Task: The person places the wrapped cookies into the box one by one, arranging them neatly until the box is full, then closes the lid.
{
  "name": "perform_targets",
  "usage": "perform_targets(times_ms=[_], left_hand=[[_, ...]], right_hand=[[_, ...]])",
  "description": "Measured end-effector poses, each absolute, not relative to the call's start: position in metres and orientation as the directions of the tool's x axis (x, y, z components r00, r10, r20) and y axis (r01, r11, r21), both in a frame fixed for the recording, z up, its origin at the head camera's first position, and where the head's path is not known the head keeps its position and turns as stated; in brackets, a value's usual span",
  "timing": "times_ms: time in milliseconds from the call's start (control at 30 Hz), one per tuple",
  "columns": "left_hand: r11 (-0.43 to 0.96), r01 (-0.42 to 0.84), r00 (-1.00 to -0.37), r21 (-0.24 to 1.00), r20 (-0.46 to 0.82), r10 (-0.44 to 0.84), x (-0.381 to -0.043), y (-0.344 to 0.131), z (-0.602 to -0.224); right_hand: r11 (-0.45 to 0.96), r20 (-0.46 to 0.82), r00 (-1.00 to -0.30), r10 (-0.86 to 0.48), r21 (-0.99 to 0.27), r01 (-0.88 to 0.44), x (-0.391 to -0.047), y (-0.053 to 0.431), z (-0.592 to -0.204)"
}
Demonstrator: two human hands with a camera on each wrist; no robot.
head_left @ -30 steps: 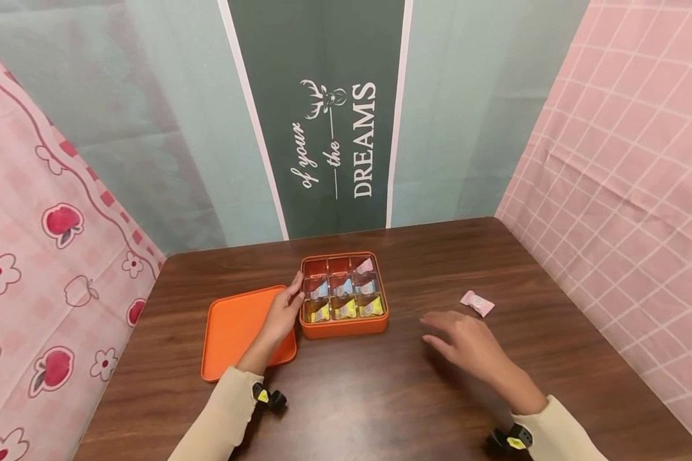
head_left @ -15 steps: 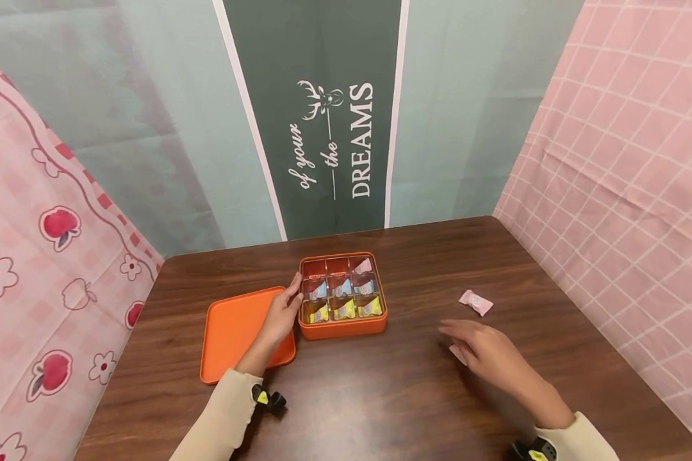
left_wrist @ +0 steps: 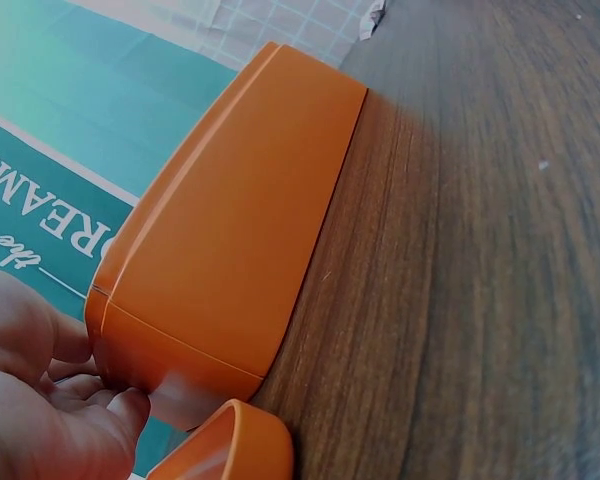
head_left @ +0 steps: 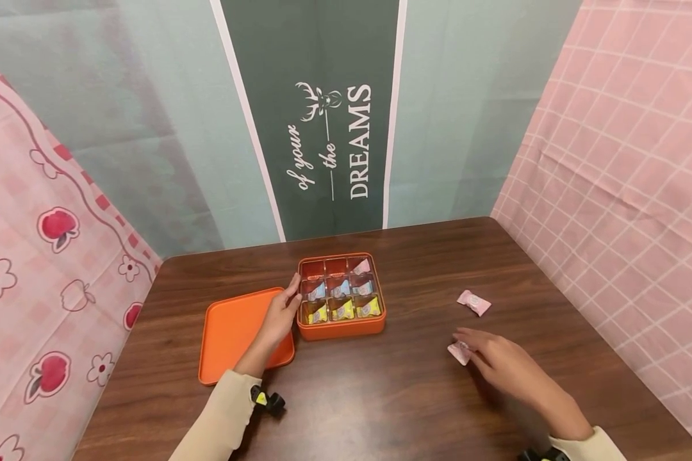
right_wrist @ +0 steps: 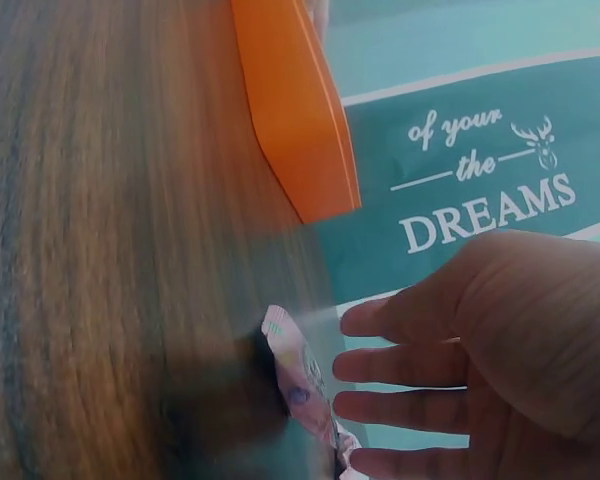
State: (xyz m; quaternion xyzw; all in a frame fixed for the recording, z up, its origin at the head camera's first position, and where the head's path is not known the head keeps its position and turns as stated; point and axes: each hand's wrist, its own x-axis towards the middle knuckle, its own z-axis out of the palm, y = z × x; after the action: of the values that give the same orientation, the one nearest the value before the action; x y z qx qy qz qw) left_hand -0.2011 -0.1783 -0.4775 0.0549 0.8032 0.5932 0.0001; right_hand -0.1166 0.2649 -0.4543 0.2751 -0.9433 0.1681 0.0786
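An orange box (head_left: 341, 330) with a divided clear insert stands mid-table. Yellow-wrapped candies (head_left: 343, 310) fill its front row, blue-wrapped ones (head_left: 339, 289) the middle row, and a pink one sits in the back right compartment. My left hand (head_left: 278, 317) rests its fingers against the box's left side; the left wrist view shows the fingertips at the box (left_wrist: 230, 220) corner. On the right, my right hand (head_left: 504, 362) reaches over a pink-wrapped candy (head_left: 460, 352), fingertips right at it. In the right wrist view those fingers extend, relaxed, beside the candy (right_wrist: 300, 375).
Left of the box lies its orange lid (head_left: 230, 336), partly under my left forearm. Another pink-wrapped candy (head_left: 474, 303) lies on the wooden table (head_left: 415, 397) beyond my right hand. A printed green cloth (head_left: 329, 38) hangs behind; pink cloths flank both sides.
My right hand has moved right and toward me, and the pink candy at its fingertips has come into view. The left hand has stayed at the box.
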Motion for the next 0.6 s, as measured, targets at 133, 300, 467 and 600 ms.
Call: perform_targets(times_ms=[133, 300, 467, 600], left_hand=[[0.283, 0.087, -0.994, 0.955, 0.063, 0.091, -0.2004, -0.1781, -0.4770], [0.293, 0.089, -0.993, 0.952, 0.062, 0.099, -0.2002, -0.1788, -0.4774], [0.291, 0.082, -0.994, 0.953, 0.055, 0.099, -0.2012, -0.1793, -0.4784], [0.287, 0.086, -0.993, 0.954, 0.059, 0.101, -0.2008, -0.1795, -0.4778]], right_hand=[[0.796, 0.224, -0.840, -0.494, -0.272, -0.541, -0.1148, 0.2687, -0.4551], [0.780, 0.196, -0.827, -0.527, -0.274, -0.562, -0.1133, 0.2728, -0.4570], [0.783, 0.227, -0.814, -0.535, -0.229, -0.579, -0.1116, 0.2753, -0.4584], [0.800, 0.288, -0.810, -0.510, -0.186, -0.570, -0.1118, 0.2755, -0.4584]])
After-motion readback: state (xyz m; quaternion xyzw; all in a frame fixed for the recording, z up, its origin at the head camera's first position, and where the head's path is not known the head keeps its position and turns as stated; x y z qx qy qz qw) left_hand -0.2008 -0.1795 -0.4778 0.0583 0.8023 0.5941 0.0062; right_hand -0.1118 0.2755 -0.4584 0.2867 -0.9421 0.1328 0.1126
